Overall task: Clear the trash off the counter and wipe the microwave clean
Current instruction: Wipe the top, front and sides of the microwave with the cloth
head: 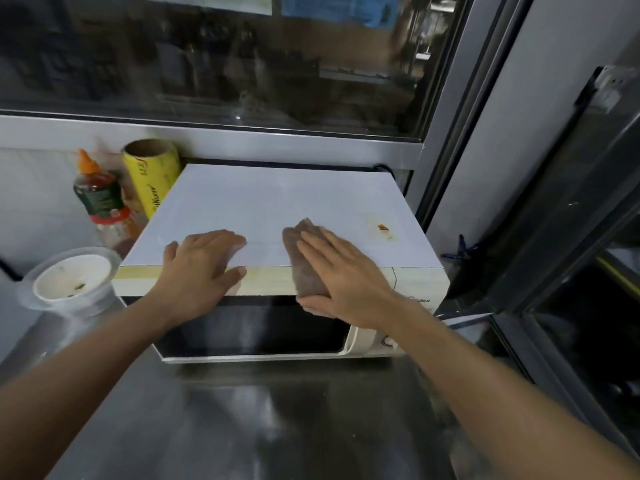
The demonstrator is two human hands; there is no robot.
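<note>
The microwave (277, 216) sits on the steel counter (259, 420). The right hand (341, 273) presses a brown cloth (301, 251) flat-fingered over its top front edge; the left hand (201, 268) rests open beside it. An orange stain (382, 228) marks the top, right of the cloth.

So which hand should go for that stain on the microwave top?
Right. The right hand already presses the cloth flat, and the stain lies just to its right. The left hand rests bare on the microwave, farther away.
</note>
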